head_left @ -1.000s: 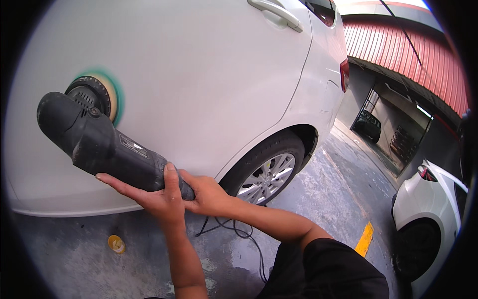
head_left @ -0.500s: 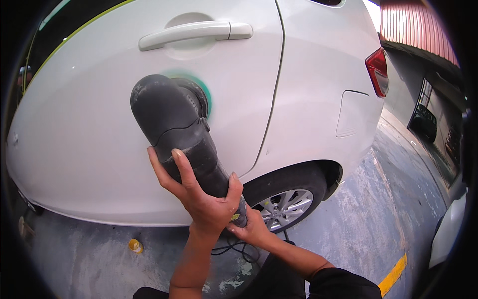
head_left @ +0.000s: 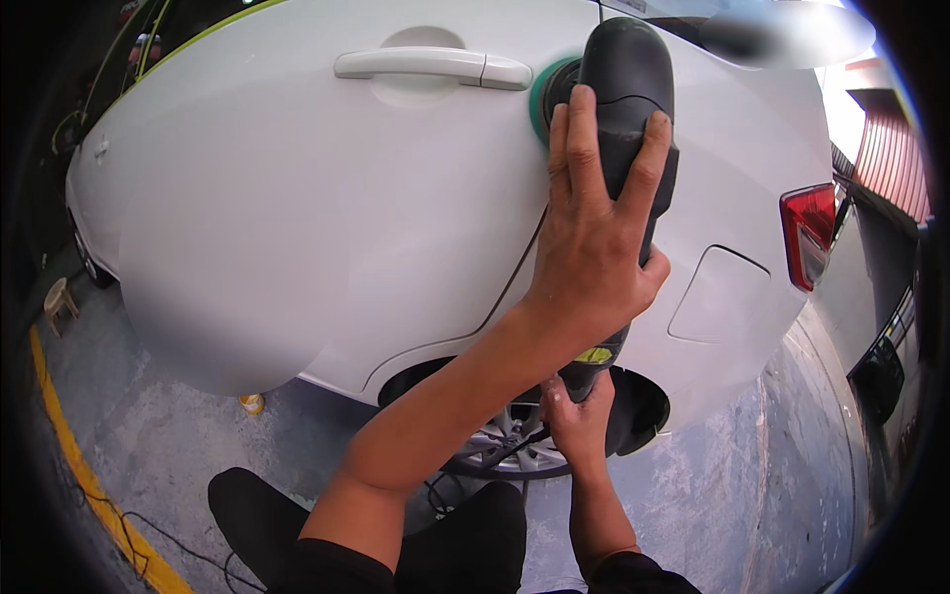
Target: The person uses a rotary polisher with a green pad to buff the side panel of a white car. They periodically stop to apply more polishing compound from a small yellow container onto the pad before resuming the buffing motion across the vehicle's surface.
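Far left: beige plastic stool [head_left: 59,300] beside yellow floor line [head_left: 54,406], well apart from the hands. Small yellow tub [head_left: 253,404] set on the floor near the car, probably for easy reach. White car door [head_left: 426,188] next; pull handle [head_left: 430,65] near its top. Green foam pad [head_left: 537,104] positioned just right of the pull handle, at the door's rear edge; working face hidden, so pressure can't be told. Black power polisher [head_left: 630,64] held steep, head up, tail down. Body gripped by left hand [head_left: 592,236]: fingers spread over it, thumb on its right side, likely to steer and load the head. Tail wrapped by right hand [head_left: 582,421], fingers closed round it but partly hidden; likely taking weight and resisting twist. Alloy wheel [head_left: 536,458] seen behind. Further right: fuel flap [head_left: 717,297], then red-and-clear tail light [head_left: 811,236], both untouched. Labels: yellow-green sticker [head_left: 594,354] on the polisher's tail section, no text legible. No badge can be made out on the car.
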`<state>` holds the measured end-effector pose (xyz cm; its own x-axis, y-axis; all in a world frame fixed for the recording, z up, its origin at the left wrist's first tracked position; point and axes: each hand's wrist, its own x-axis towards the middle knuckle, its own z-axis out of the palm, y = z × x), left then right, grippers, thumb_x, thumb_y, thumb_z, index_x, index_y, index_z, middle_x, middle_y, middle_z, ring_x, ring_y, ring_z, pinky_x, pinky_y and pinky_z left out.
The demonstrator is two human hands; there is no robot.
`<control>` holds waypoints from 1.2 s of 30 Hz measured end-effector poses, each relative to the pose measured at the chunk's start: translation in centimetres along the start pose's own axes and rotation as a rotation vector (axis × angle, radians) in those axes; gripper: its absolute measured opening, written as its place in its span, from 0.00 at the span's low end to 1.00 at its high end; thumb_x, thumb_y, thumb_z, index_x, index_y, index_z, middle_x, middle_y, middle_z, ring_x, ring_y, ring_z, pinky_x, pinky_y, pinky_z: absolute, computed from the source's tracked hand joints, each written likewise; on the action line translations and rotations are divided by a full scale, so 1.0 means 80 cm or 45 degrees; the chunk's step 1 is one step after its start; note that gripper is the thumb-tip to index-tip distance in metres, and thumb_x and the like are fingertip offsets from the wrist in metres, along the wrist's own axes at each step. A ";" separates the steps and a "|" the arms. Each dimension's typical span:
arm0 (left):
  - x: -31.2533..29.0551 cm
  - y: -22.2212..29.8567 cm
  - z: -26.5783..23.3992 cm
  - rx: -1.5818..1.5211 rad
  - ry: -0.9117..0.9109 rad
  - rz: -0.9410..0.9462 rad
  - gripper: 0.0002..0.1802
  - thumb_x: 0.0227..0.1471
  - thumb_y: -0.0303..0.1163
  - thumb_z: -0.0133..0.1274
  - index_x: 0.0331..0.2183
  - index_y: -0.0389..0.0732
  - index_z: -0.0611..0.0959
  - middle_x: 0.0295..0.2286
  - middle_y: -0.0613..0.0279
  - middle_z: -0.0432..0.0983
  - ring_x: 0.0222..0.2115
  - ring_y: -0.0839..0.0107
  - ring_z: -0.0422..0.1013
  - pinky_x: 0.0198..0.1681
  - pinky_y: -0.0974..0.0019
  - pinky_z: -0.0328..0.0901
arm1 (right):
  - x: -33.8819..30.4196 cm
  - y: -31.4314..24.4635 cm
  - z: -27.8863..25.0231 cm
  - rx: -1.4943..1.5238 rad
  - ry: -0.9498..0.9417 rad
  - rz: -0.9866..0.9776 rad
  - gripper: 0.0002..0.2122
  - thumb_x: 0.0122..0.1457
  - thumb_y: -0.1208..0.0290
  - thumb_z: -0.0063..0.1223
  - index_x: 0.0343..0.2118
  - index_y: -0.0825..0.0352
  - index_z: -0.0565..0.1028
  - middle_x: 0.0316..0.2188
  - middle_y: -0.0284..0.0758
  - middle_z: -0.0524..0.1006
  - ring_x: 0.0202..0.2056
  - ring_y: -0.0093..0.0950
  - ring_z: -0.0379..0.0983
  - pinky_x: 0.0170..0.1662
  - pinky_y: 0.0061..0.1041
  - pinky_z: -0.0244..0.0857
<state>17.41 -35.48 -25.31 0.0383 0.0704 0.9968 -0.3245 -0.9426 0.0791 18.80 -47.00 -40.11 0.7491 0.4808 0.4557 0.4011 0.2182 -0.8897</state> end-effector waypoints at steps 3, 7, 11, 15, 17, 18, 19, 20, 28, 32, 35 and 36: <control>0.039 0.010 0.023 0.048 0.052 0.017 0.62 0.36 0.27 0.70 0.70 0.46 0.56 0.65 0.24 0.38 0.66 0.19 0.44 0.63 0.36 0.62 | 0.024 -0.034 -0.022 0.024 -0.004 0.008 0.12 0.63 0.74 0.62 0.46 0.71 0.72 0.27 0.30 0.78 0.24 0.16 0.71 0.28 0.19 0.65; 0.078 0.002 0.038 0.127 0.149 -0.004 0.56 0.38 0.28 0.69 0.67 0.42 0.59 0.64 0.23 0.42 0.65 0.20 0.48 0.64 0.37 0.61 | 0.064 -0.070 -0.031 -0.040 -0.073 -0.116 0.11 0.64 0.73 0.62 0.40 0.68 0.69 0.20 0.28 0.72 0.16 0.16 0.65 0.19 0.19 0.60; 0.081 0.001 0.045 0.180 0.159 0.085 0.50 0.37 0.29 0.70 0.62 0.42 0.65 0.61 0.25 0.48 0.61 0.24 0.55 0.63 0.38 0.61 | 0.060 -0.053 -0.021 0.091 -0.038 -0.124 0.10 0.64 0.75 0.61 0.39 0.69 0.69 0.20 0.28 0.72 0.15 0.17 0.66 0.19 0.20 0.60; 0.048 0.012 0.031 0.289 0.080 0.205 0.47 0.34 0.30 0.74 0.59 0.46 0.74 0.62 0.25 0.49 0.60 0.27 0.58 0.60 0.40 0.66 | 0.024 0.033 0.005 0.358 -0.056 -0.149 0.09 0.63 0.78 0.60 0.39 0.70 0.69 0.21 0.29 0.73 0.15 0.18 0.66 0.19 0.21 0.60; 0.032 0.008 0.021 0.386 0.039 0.292 0.46 0.32 0.30 0.75 0.58 0.46 0.77 0.63 0.23 0.48 0.61 0.27 0.58 0.60 0.40 0.66 | 0.015 0.059 0.027 0.589 -0.121 -0.170 0.08 0.62 0.80 0.59 0.40 0.71 0.71 0.23 0.31 0.74 0.17 0.19 0.68 0.20 0.21 0.61; 0.029 0.002 0.012 0.324 0.000 0.336 0.35 0.42 0.27 0.66 0.55 0.41 0.81 0.64 0.18 0.47 0.60 0.21 0.57 0.63 0.35 0.61 | 0.017 0.067 0.043 0.598 -0.121 -0.177 0.08 0.62 0.80 0.59 0.41 0.71 0.71 0.24 0.30 0.74 0.17 0.19 0.68 0.20 0.21 0.61; 0.027 -0.004 0.004 0.308 -0.001 0.347 0.35 0.41 0.27 0.66 0.56 0.41 0.81 0.64 0.18 0.47 0.60 0.21 0.57 0.63 0.35 0.61 | 0.015 0.074 0.056 0.608 -0.117 -0.170 0.08 0.62 0.80 0.59 0.41 0.71 0.72 0.24 0.30 0.75 0.18 0.19 0.69 0.20 0.21 0.61; 0.027 -0.011 -0.006 0.296 -0.002 0.359 0.36 0.41 0.27 0.66 0.56 0.42 0.80 0.64 0.19 0.47 0.60 0.22 0.57 0.62 0.34 0.61 | 0.014 0.075 0.066 0.586 -0.125 -0.144 0.08 0.62 0.79 0.60 0.41 0.71 0.72 0.25 0.30 0.75 0.18 0.18 0.68 0.21 0.20 0.61; 0.041 -0.074 -0.120 0.449 0.151 0.264 0.46 0.32 0.27 0.69 0.59 0.53 0.81 0.63 0.34 0.51 0.55 0.38 0.68 0.53 0.51 0.73 | 0.030 0.046 0.153 0.156 -0.177 -0.256 0.17 0.58 0.74 0.65 0.48 0.71 0.74 0.31 0.35 0.82 0.31 0.25 0.78 0.38 0.27 0.72; 0.056 -0.113 -0.187 0.369 0.215 0.129 0.45 0.36 0.28 0.67 0.61 0.53 0.79 0.60 0.42 0.58 0.54 0.49 0.72 0.57 0.55 0.71 | 0.040 -0.002 0.182 -0.137 -0.299 -0.367 0.28 0.60 0.64 0.66 0.57 0.74 0.67 0.35 0.53 0.83 0.37 0.51 0.83 0.39 0.40 0.75; 0.062 -0.147 -0.244 0.324 0.310 -0.116 0.44 0.38 0.29 0.67 0.61 0.48 0.77 0.59 0.45 0.59 0.53 0.52 0.72 0.57 0.56 0.70 | 0.037 -0.062 0.194 -0.359 -0.444 -0.378 0.35 0.63 0.53 0.62 0.62 0.77 0.63 0.37 0.55 0.82 0.37 0.53 0.82 0.38 0.45 0.75; 0.064 -0.159 -0.256 0.263 0.346 -0.211 0.44 0.39 0.30 0.67 0.62 0.48 0.77 0.58 0.48 0.60 0.53 0.54 0.71 0.57 0.57 0.70 | 0.037 -0.073 0.193 -0.441 -0.486 -0.385 0.37 0.64 0.50 0.60 0.64 0.77 0.61 0.38 0.56 0.82 0.38 0.53 0.82 0.38 0.46 0.74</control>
<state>2.39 -16.43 -20.97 -0.1868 0.2853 0.9401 -0.1363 -0.9552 0.2628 10.51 -33.78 -34.00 0.3580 0.7259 0.5874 0.7636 0.1345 -0.6316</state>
